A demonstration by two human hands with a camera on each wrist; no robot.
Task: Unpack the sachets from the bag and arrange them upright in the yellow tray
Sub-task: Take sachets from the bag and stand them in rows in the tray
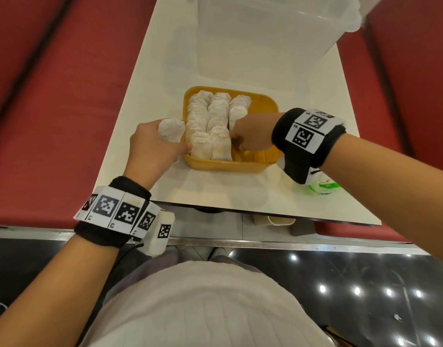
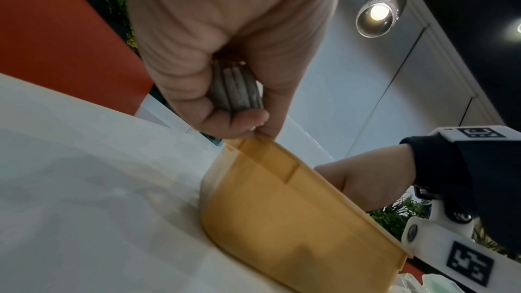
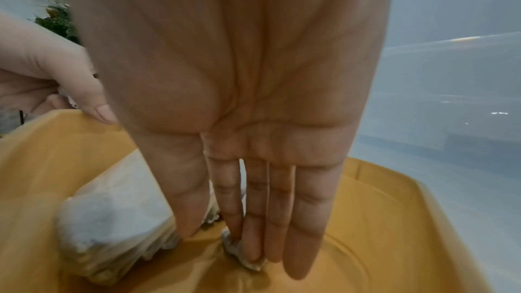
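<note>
The yellow tray [image 1: 225, 166] stands mid-table with three rows of white sachets [image 1: 215, 121] upright in it; its right part is bare. My left hand [image 1: 165, 141] grips a stack of sachets [image 1: 171, 130] at the tray's left rim [image 2: 262, 148], thumb tip on the rim. The stack [image 2: 236, 90] shows edge-on in that hand [image 2: 239, 119]. My right hand [image 1: 238, 141] reaches down into the tray beside the third row. Its fingers [image 3: 282, 220] are straight, tips against one sachet [image 3: 245, 257] on the tray floor [image 3: 352, 253].
A clear plastic box [image 1: 265, 33] stands behind the tray. A green and white plastic bag [image 1: 323, 187] lies at the table's right front, partly under my right wrist. Red benches [image 1: 53, 108] flank the table. The table's front edge [image 1: 240, 211] is close to me.
</note>
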